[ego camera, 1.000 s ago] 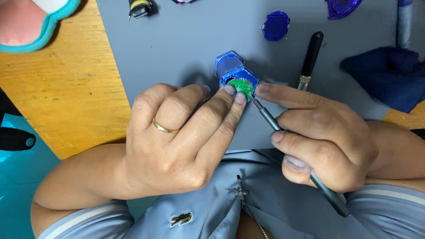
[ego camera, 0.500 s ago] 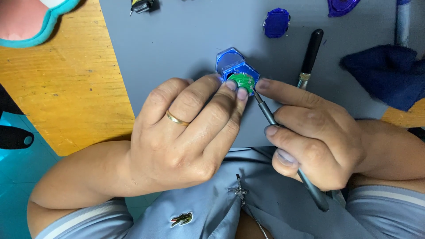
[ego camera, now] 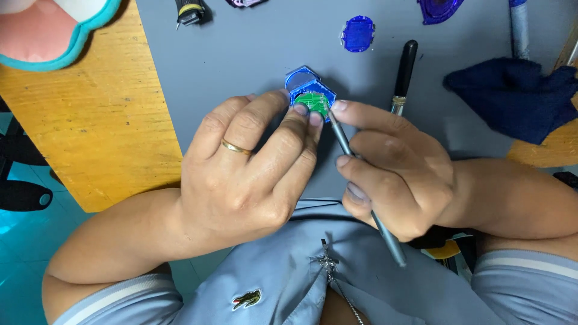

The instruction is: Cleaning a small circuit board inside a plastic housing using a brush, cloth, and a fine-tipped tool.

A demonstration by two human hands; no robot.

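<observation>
A: What's nearest the camera?

B: A light blue collared shirt (ego camera: 361, 283) at the bottom edge, and just above it both forearms come in over the grey surface (ego camera: 241, 54).

A: And the hands?

B: The left hand (ego camera: 247, 174), with a gold ring (ego camera: 236, 147) on one finger, is curled, its fingertips (ego camera: 301, 109) pinching the edge of a small blue case (ego camera: 306, 84). The right hand (ego camera: 400, 171) is closed around a slim grey tool (ego camera: 361, 192), held like a pen, with the tool's tip resting on the case.

A: How does the case look?

B: It is translucent blue with angular, faceted sides, and a round green circuit board (ego camera: 313, 102) shows in the open part between the fingertips. It sits on the grey surface, just ahead of both hands, held between them.

A: Farther out?

B: A black-handled tool (ego camera: 404, 66) lies just beside the right hand's knuckles. Beyond it a round blue cover (ego camera: 358, 33) lies well apart from the case, and a dark blue cloth (ego camera: 518, 102) is bunched to the right. To the left is bare yellow wood (ego camera: 78, 120), with a teal-rimmed pink object (ego camera: 48, 30) at the far corner.
</observation>
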